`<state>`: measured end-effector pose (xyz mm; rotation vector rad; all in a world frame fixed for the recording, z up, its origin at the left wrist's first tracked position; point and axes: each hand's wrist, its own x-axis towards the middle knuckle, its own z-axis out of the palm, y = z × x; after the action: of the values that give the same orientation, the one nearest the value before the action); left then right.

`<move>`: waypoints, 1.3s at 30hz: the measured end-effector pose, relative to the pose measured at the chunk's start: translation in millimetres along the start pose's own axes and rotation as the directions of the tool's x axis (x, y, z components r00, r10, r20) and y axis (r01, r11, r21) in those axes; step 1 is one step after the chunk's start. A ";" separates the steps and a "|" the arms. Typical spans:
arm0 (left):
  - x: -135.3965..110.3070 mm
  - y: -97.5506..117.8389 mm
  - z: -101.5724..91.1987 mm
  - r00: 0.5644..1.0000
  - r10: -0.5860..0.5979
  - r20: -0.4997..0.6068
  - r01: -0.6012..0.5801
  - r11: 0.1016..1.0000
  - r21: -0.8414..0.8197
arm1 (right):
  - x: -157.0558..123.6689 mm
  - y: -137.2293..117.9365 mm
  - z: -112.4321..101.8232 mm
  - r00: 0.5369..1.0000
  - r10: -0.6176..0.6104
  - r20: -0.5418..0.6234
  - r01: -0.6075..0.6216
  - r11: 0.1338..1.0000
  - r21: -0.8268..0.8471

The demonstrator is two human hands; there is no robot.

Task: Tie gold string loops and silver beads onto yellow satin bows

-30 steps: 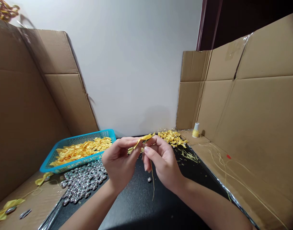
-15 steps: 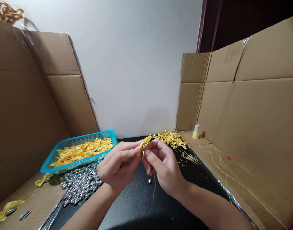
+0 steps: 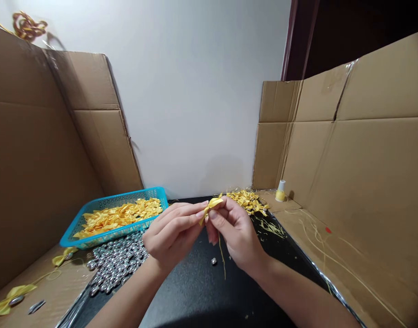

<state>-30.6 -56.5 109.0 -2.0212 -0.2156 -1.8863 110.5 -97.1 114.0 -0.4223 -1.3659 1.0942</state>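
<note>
The black worktop [image 3: 181,287] fills the frame's lower middle. Above it, just below centre, a yellow bow [image 3: 214,203] sits pinched between left hand [image 3: 176,231] and right hand [image 3: 239,234], its long axis slanting toward upper right, neither hand nearer; a thread [image 3: 223,256] dangles beneath the right.

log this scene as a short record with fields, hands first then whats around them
left hand: fingertips pinching a yellow bow; hand
right hand: thumb and fingers on the same bow; hand
thread: yellow strand hanging below the right hand, upper end hidden
basket: blue plastic basket, holding yellow ribbon pieces
beads: silver pile beside the basket; single bead on the black tabletop
spool: white cone with yellow thread, upright on cardboard
</note>
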 end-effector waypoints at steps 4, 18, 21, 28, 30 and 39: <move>2.3 -0.5 0.1 1.000 0.025 -0.001 -0.025 0.999 0.019 | 7.5 -9.8 -13.5 0.994 -0.097 0.053 0.106 0.971 -0.215; 8.1 -4.4 8.7 0.995 0.006 0.103 -0.005 1.000 -0.015 | 20.2 -20.3 -35.7 0.964 -0.050 0.263 0.195 0.804 -0.562; 7.6 -8.0 13.3 0.991 -0.027 0.132 0.025 1.000 0.013 | 29.6 -23.5 -51.5 0.984 -0.035 0.174 0.137 0.771 -0.621; -2.1 -20.4 20.7 0.960 -0.082 0.267 0.064 0.995 0.076 | 45.2 -14.6 -69.1 0.997 -0.037 0.064 0.067 0.821 -0.567; -4.3 -21.9 22.6 0.950 -0.089 0.299 0.066 0.994 0.087 | 45.0 -6.5 -63.3 0.997 -0.019 0.070 0.054 0.832 -0.552; -11.4 -27.7 28.4 0.936 -0.133 0.326 0.100 0.988 0.116 | 49.2 11.2 -60.4 0.996 0.042 0.081 0.009 0.841 -0.540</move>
<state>-15.0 -19.1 101.1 -2.2919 -0.5168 -1.5505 153.6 -31.4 119.3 -0.8052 -1.7554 0.7280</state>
